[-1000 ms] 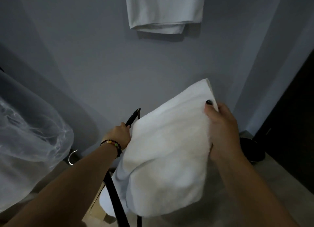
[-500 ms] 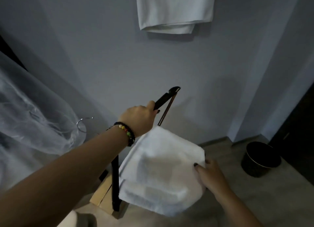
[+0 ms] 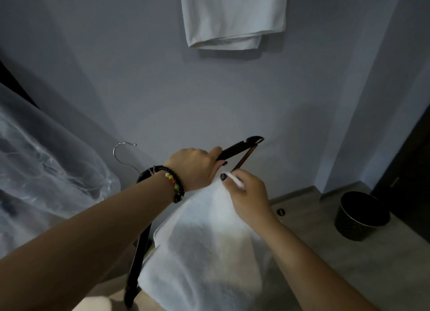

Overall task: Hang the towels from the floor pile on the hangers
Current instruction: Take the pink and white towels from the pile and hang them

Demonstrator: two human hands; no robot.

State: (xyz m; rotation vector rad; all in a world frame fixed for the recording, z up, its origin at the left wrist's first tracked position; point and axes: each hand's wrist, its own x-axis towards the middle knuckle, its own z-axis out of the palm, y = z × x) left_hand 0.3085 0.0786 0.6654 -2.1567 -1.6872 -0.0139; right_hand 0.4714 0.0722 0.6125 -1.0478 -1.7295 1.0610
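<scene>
The right hand (image 3: 249, 194), fingers pinching the towel (image 3: 204, 248) edge, is rising toward twelve o'clock to the hanger (image 3: 237, 151) bar gripped by the left hand (image 3: 193, 165), starting the threading.

No readable text, label, brand, number or sign shows on anything in view; the dark bin (image 3: 361, 216) by the wall bears a faint pattern too dim to make out

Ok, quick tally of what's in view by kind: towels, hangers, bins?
Towels: 2 — the held towel and the hung towel on the wall.
Hangers: 1 — the dark hanger in the left hand.
Bins: 1 — the black bin.
Total: 4.
</scene>
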